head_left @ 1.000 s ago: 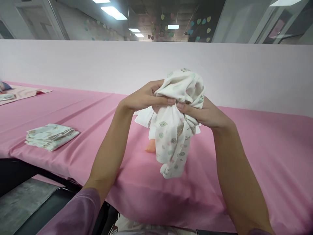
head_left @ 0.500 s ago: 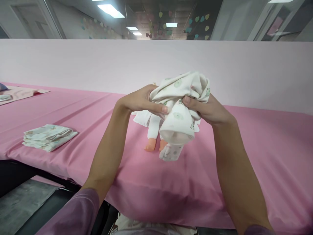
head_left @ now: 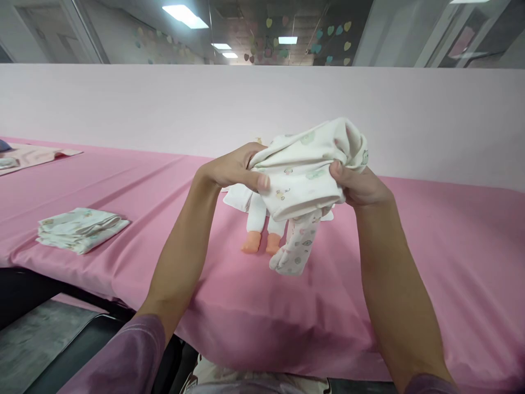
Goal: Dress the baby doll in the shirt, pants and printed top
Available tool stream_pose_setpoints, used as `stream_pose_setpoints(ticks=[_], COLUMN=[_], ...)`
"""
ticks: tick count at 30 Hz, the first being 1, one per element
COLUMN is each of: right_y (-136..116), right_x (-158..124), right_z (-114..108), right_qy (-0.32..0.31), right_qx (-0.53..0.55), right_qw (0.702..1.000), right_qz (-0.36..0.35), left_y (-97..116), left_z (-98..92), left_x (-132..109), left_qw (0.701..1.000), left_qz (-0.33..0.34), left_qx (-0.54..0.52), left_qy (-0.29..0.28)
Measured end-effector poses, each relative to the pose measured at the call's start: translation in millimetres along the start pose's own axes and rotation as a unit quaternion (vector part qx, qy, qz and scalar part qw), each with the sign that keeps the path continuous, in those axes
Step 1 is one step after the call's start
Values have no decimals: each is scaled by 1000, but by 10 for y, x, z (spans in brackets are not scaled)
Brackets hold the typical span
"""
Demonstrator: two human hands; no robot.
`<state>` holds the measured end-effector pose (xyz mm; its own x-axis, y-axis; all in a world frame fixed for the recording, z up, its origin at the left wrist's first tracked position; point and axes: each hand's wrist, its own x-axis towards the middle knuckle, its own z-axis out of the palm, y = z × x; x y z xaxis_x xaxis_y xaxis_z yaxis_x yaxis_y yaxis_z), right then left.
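Observation:
Both hands hold a bunched white baby garment (head_left: 305,172) with small green and pink prints above the pink table. My left hand (head_left: 232,167) pinches its left edge, my right hand (head_left: 361,186) grips its right edge, and the cloth is stretched between them. One footed leg of the garment (head_left: 297,249) hangs down toward the tabletop. Behind it lies a doll (head_left: 258,219) in white clothes, its two orange feet (head_left: 262,242) pointing toward me; its upper body is hidden by the garment.
A folded printed cloth (head_left: 80,229) lies on the pink table cover (head_left: 430,262) at the left. Farther left sits a pale pink mat (head_left: 28,156) with small items. A white partition (head_left: 123,104) runs along the table's back edge.
My hands have drawn apart, spreading the bunched garment wider. The hanging part has been gathered up, uncovering the doll's legs and feet.

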<state>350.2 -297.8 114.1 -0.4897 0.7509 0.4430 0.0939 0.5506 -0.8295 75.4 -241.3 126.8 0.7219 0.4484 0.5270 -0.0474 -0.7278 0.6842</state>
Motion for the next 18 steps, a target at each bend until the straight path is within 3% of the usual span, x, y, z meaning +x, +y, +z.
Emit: stream_pose_setpoints(ticks=[3,8,10,14,18], right_y=[-10,-57,-44,-29,0], right_x=[17,78,86,47,-8], right_z=[21,-86,-113,32,316], right_qy=[-20,-246,-226,-86,-109], right_qx=[-19,-35,-30,-6,6], right_qw=[999,968,973,995,989], right_qz=[33,29,18,55,101], left_y=[16,34,56,119,110], left_z=[10,44,76,224,432], left_x=[5,-13,-92,-374,-698], left_qw=[1000,998,997,989,979], left_qz=[-3,-21,-56,-142,-201], left_qx=[-9,-52,-53,-40,-41], left_qy=[-2,-7,-7,-17,17])
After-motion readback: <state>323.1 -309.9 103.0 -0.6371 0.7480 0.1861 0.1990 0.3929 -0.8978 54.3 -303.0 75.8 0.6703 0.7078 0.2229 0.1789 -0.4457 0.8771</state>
